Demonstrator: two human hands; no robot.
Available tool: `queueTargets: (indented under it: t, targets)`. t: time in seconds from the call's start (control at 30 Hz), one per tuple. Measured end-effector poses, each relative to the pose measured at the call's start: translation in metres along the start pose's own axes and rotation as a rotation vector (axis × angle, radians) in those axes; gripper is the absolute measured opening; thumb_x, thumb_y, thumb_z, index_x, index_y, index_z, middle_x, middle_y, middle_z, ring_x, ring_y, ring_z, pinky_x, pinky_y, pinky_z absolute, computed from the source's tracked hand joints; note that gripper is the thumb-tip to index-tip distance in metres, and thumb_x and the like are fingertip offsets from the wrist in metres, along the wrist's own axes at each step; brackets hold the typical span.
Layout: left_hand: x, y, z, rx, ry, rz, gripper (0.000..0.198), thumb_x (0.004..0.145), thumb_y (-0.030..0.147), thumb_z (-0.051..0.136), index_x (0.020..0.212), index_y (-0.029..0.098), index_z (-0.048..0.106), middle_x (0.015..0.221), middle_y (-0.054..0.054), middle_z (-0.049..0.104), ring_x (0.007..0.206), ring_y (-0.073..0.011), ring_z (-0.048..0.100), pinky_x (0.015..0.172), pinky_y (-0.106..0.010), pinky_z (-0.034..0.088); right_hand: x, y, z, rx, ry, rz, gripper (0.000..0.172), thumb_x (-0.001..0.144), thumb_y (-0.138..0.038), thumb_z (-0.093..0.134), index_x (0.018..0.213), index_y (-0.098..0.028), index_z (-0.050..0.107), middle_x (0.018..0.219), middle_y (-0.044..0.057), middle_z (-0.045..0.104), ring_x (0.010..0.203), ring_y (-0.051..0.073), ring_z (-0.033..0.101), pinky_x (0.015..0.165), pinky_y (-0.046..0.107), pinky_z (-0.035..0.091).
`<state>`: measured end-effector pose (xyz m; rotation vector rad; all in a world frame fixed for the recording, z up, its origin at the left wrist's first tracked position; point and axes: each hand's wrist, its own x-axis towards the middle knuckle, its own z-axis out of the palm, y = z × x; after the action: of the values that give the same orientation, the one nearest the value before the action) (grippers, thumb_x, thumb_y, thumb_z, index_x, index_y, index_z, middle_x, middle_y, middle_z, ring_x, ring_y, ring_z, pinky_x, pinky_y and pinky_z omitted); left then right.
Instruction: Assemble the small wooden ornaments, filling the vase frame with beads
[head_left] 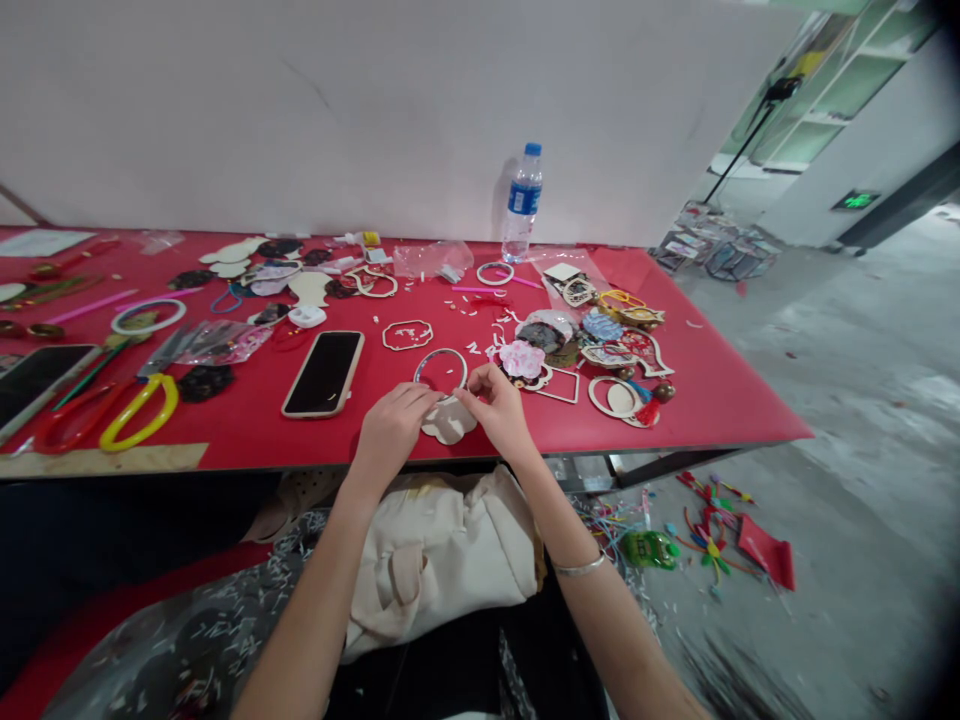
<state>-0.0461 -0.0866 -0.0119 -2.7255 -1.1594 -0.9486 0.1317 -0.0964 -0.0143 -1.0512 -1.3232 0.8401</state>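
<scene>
A thin ring (pixel 440 370), pale and hoop-like, stands nearly upright at lower centre of the frame, its bottom edge pinched between both hands. It looks light and stiff, though perhaps fragile, and the narrow rim offers little to grip, so fingertips suit it best. The left hand (pixel 394 431) and right hand (pixel 499 410) are nearly closed, their fingertips meeting at the ring's lower edge. Just below lies a cream wooden cutout (pixel 448 422) with a scalloped outline, flat and probably light; the hands partly cover it, and whether they hold it too is hard to tell.

Around them spreads a glossy red table (pixel 247 430). A black phone (pixel 322 373) lies to the left, and a scalloped wooden frame (pixel 407 335) sits just above the ring. A pink flower cutout (pixel 521 359) lies upper right of the hands, among white scraps (pixel 480 340). A plastic water bottle (pixel 523 203) stands at the far edge. A beige cloth bag (pixel 442 560) rests on the lap below.
</scene>
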Motion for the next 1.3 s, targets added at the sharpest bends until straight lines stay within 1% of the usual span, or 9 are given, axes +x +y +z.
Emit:
queueTargets:
  t: [0.17, 0.33, 0.57, 0.63, 0.8, 0.93, 1.07, 1.2, 1.3]
  targets:
    - [0.000, 0.001, 0.000, -0.008, -0.007, -0.035, 0.029, 0.095, 0.023, 0.040, 0.109, 0.016, 0.065, 0.101, -0.010, 0.069, 0.098, -0.0220, 0.060, 0.086, -0.036, 0.049, 0.002, 0.001, 0.000, -0.010, 0.048, 0.039, 0.017, 0.079, -0.033, 0.061, 0.079, -0.021, 0.050, 0.070, -0.004, 0.053, 0.064, 0.010, 0.051, 0.061, 0.022, 0.042]
    - [0.000, 0.002, 0.000, 0.105, 0.048, -0.126, 0.028, 0.096, 0.029, 0.040, 0.094, 0.018, 0.065, 0.083, -0.007, 0.067, 0.082, -0.0210, 0.058, 0.077, -0.034, 0.043, 0.002, -0.001, -0.001, -0.041, 0.132, 0.034, 0.016, 0.078, -0.032, 0.061, 0.078, -0.021, 0.051, 0.073, -0.002, 0.056, 0.067, 0.012, 0.052, 0.067, 0.025, 0.045]
    - [0.003, 0.003, -0.009, -0.063, 0.093, -0.305, 0.025, 0.092, 0.032, 0.046, 0.077, 0.019, 0.061, 0.070, -0.002, 0.063, 0.071, -0.0184, 0.054, 0.075, -0.035, 0.036, -0.003, -0.007, 0.000, 0.055, 0.151, -0.053, 0.023, 0.078, -0.029, 0.062, 0.086, -0.024, 0.041, 0.076, -0.003, 0.056, 0.067, 0.011, 0.051, 0.067, 0.025, 0.045]
    - [0.004, 0.002, -0.012, -0.117, 0.082, -0.359, 0.024, 0.090, 0.032, 0.047, 0.075, 0.019, 0.061, 0.071, -0.002, 0.064, 0.072, -0.0186, 0.054, 0.076, -0.035, 0.036, -0.004, -0.010, -0.001, 0.025, 0.111, -0.059, 0.023, 0.077, -0.028, 0.061, 0.086, -0.024, 0.040, 0.075, -0.003, 0.057, 0.065, 0.011, 0.050, 0.066, 0.026, 0.044]
    - [0.006, 0.001, -0.011, -0.178, 0.098, -0.511, 0.024, 0.086, 0.033, 0.049, 0.070, 0.021, 0.062, 0.068, 0.000, 0.063, 0.070, -0.0179, 0.054, 0.076, -0.035, 0.035, -0.006, -0.018, -0.001, -0.106, -0.088, -0.088, 0.018, 0.077, -0.026, 0.061, 0.078, -0.023, 0.043, 0.073, -0.004, 0.057, 0.064, 0.011, 0.046, 0.065, 0.025, 0.042]
    - [0.007, -0.001, -0.009, -0.169, 0.083, -0.658, 0.024, 0.083, 0.033, 0.049, 0.067, 0.021, 0.063, 0.068, 0.000, 0.064, 0.073, -0.0187, 0.058, 0.085, -0.038, 0.034, -0.007, -0.018, 0.000, -0.145, -0.143, -0.086, 0.015, 0.077, -0.024, 0.061, 0.077, -0.023, 0.046, 0.072, -0.004, 0.057, 0.060, 0.010, 0.042, 0.060, 0.024, 0.038]
    - [0.009, -0.002, -0.009, -0.189, 0.106, -0.773, 0.023, 0.082, 0.030, 0.047, 0.066, 0.021, 0.062, 0.071, -0.001, 0.066, 0.077, -0.0200, 0.060, 0.089, -0.039, 0.035, -0.008, -0.012, -0.005, -0.037, -0.065, -0.082, 0.018, 0.076, -0.023, 0.063, 0.077, -0.023, 0.045, 0.069, -0.005, 0.052, 0.058, 0.009, 0.041, 0.058, 0.023, 0.036]
    - [0.009, -0.002, -0.006, -0.086, 0.080, -0.729, 0.018, 0.081, 0.031, 0.052, 0.072, 0.022, 0.064, 0.080, -0.002, 0.067, 0.087, -0.0230, 0.059, 0.095, -0.042, 0.033, -0.007, -0.007, -0.008, 0.033, 0.116, -0.084, 0.016, 0.081, -0.026, 0.061, 0.082, -0.023, 0.046, 0.071, -0.005, 0.049, 0.063, 0.010, 0.045, 0.063, 0.024, 0.038]
    - [0.008, -0.003, -0.002, -0.033, 0.078, -0.691, 0.012, 0.078, 0.030, 0.057, 0.079, 0.022, 0.066, 0.091, -0.005, 0.067, 0.094, -0.0255, 0.058, 0.095, -0.043, 0.035, -0.004, -0.005, -0.008, 0.072, 0.161, -0.102, 0.013, 0.084, -0.027, 0.058, 0.087, -0.023, 0.047, 0.077, -0.003, 0.051, 0.070, 0.011, 0.048, 0.069, 0.025, 0.041]
